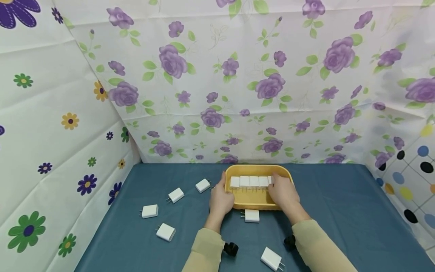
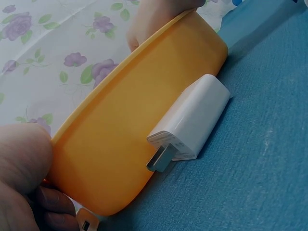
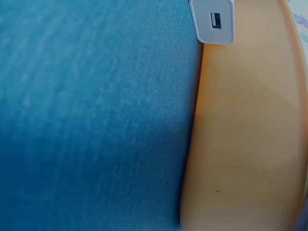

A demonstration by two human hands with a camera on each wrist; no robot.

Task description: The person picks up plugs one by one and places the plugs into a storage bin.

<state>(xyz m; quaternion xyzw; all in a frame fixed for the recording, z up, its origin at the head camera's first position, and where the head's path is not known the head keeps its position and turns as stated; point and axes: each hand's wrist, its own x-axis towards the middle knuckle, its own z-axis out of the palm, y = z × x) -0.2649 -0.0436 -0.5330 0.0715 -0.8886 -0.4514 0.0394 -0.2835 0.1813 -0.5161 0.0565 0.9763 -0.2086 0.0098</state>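
A yellow plastic tray [image 1: 256,206] sits on the blue-covered table with a row of several white USB charger plugs [image 1: 253,181] inside, prongs toward me. My left hand [image 1: 221,198] grips the tray's left wall, thumb along the rim; the left wrist view shows its fingers curled under that end. Reaching over the right rim, my right hand [image 1: 284,192] pinches the charger plug at the right end of the row, mostly hidden by the fingers. Another charger plug [image 2: 195,118] lies on the cloth close against the tray's near wall, its USB port facing the right wrist camera.
Loose charger plugs lie left of the tray: one at the back [image 1: 202,185], one nearer [image 1: 176,195], one further left [image 1: 150,211] and one in front [image 1: 165,232]. A charger plug [image 1: 271,259] lies near my right forearm. Patterned cloth walls [image 1: 210,94] stand behind and at both sides.
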